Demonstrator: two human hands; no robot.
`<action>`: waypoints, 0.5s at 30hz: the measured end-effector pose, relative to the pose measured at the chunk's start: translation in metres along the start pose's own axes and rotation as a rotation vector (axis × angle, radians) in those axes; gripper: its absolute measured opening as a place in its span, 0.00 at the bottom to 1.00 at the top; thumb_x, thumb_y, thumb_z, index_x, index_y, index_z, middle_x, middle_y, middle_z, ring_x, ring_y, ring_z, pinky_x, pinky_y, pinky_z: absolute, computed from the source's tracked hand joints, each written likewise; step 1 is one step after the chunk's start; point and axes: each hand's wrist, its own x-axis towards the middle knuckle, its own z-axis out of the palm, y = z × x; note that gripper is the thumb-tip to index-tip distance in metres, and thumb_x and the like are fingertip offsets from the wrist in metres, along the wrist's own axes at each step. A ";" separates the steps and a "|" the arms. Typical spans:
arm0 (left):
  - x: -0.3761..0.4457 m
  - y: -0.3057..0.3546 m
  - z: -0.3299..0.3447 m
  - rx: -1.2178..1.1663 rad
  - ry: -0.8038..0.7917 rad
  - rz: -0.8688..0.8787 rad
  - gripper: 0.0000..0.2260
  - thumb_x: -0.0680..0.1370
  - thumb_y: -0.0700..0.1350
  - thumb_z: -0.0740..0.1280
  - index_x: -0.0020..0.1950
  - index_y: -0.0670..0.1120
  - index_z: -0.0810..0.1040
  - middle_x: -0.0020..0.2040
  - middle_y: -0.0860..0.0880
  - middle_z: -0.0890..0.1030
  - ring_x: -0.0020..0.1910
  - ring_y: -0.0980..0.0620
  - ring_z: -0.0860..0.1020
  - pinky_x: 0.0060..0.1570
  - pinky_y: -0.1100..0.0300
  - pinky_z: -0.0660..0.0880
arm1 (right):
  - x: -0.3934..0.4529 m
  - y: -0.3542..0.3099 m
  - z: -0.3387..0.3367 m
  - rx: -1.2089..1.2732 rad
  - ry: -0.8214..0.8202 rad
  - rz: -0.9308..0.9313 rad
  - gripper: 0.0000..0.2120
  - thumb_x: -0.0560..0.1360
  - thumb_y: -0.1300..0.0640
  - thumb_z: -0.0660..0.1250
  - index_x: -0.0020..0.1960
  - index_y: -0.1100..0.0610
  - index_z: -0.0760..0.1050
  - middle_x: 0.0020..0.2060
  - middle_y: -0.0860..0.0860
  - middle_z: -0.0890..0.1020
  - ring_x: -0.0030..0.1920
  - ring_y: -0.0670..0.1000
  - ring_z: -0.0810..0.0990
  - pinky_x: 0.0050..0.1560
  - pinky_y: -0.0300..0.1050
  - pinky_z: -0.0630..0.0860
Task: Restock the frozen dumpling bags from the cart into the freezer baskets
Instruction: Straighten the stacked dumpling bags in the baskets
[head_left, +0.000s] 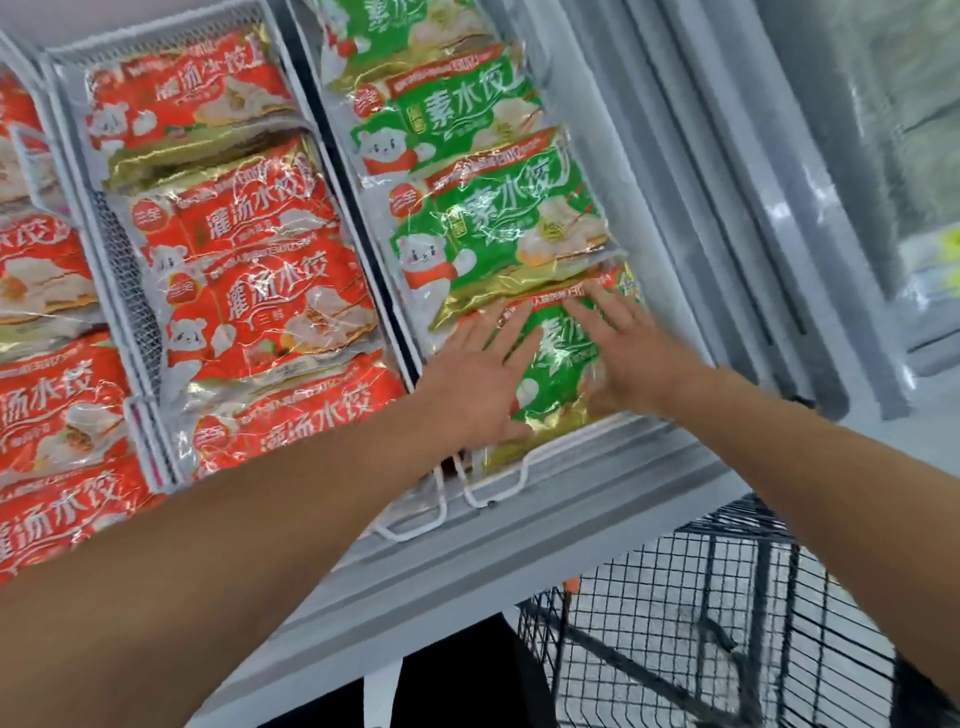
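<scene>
Red bags (249, 291) fill the left baskets, some cut off at the frame edge. Left hand (480, 374) and right hand (618, 353) lie flat, fingers spread, on the nearest green bag (558, 374), hiding much of it. The cart (701, 613) is partly hidden, lower right.

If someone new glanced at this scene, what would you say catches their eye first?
Both hands, left hand and right hand, lie flat with spread fingers on the nearest green dumpling bag in the right-hand freezer basket. Beside it, the bright red dumpling bags fill the baskets to the left.
</scene>
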 end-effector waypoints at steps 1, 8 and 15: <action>0.006 0.003 0.001 0.020 -0.014 -0.002 0.51 0.74 0.71 0.62 0.80 0.49 0.33 0.79 0.45 0.29 0.79 0.42 0.32 0.78 0.43 0.42 | 0.000 0.005 0.003 0.035 0.002 0.008 0.60 0.66 0.47 0.79 0.80 0.43 0.36 0.78 0.42 0.34 0.80 0.55 0.39 0.78 0.59 0.54; 0.011 0.007 0.008 0.008 -0.005 -0.025 0.54 0.72 0.74 0.63 0.80 0.51 0.31 0.78 0.46 0.27 0.78 0.42 0.31 0.77 0.44 0.37 | 0.000 0.015 -0.005 0.045 0.059 0.002 0.54 0.70 0.46 0.76 0.80 0.41 0.38 0.80 0.45 0.40 0.80 0.59 0.43 0.76 0.64 0.56; -0.003 0.015 -0.012 -0.242 0.218 -0.063 0.39 0.74 0.60 0.70 0.79 0.46 0.61 0.80 0.43 0.58 0.79 0.41 0.55 0.77 0.44 0.57 | -0.004 0.013 -0.015 0.033 0.080 -0.041 0.48 0.70 0.44 0.74 0.80 0.46 0.49 0.80 0.51 0.51 0.78 0.61 0.55 0.75 0.60 0.62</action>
